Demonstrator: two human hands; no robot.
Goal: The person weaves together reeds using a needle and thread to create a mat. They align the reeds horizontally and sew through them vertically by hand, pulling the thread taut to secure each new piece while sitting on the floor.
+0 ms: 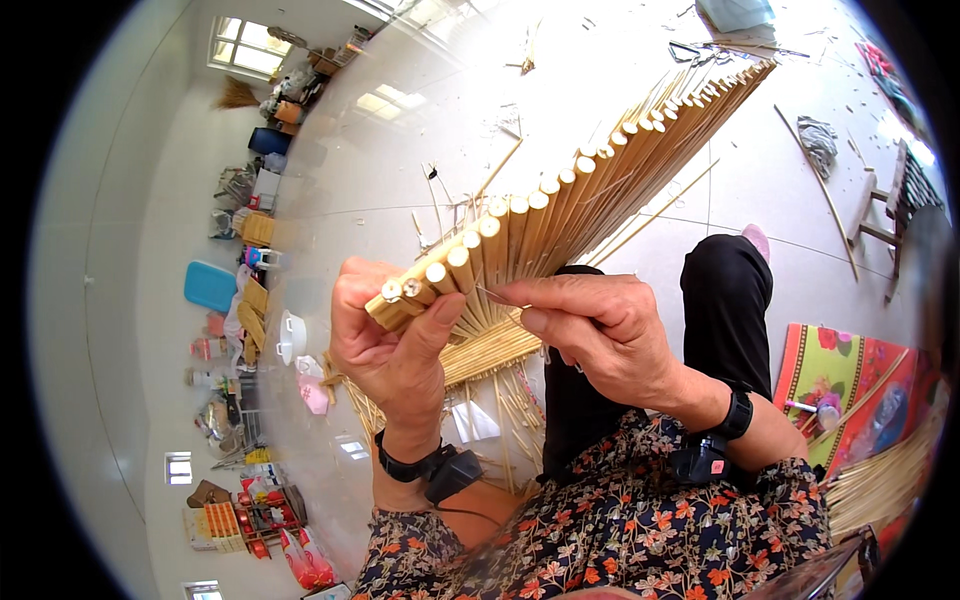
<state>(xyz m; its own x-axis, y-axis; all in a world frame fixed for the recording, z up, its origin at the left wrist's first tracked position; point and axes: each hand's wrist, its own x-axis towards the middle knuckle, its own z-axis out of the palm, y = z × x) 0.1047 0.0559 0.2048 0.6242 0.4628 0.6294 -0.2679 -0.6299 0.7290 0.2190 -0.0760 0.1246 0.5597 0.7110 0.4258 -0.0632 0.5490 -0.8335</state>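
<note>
A long row of tan reed stalks (560, 225), laid side by side like a screen or mat, stretches from my hands to the upper right, with its pale cut ends upward. My left hand (395, 350) is closed around the near end of the row, thumb pressed against the stalks. Close beside it, my right hand (605, 330) pinches with thumb and forefinger at a thin strand (490, 294) by the stalks. Whether that strand is thread or a needle, I cannot make out. Below the hands lies a bundle of loose stalks (490, 355).
Stalk scraps and sticks (825, 190) lie about the pale tiled floor. A low wooden stool (875, 225) stands at right, near a patterned red and green cloth (835, 365). Along the left wall are a blue tray (210, 287), a white basin (291, 337) and stacked household goods.
</note>
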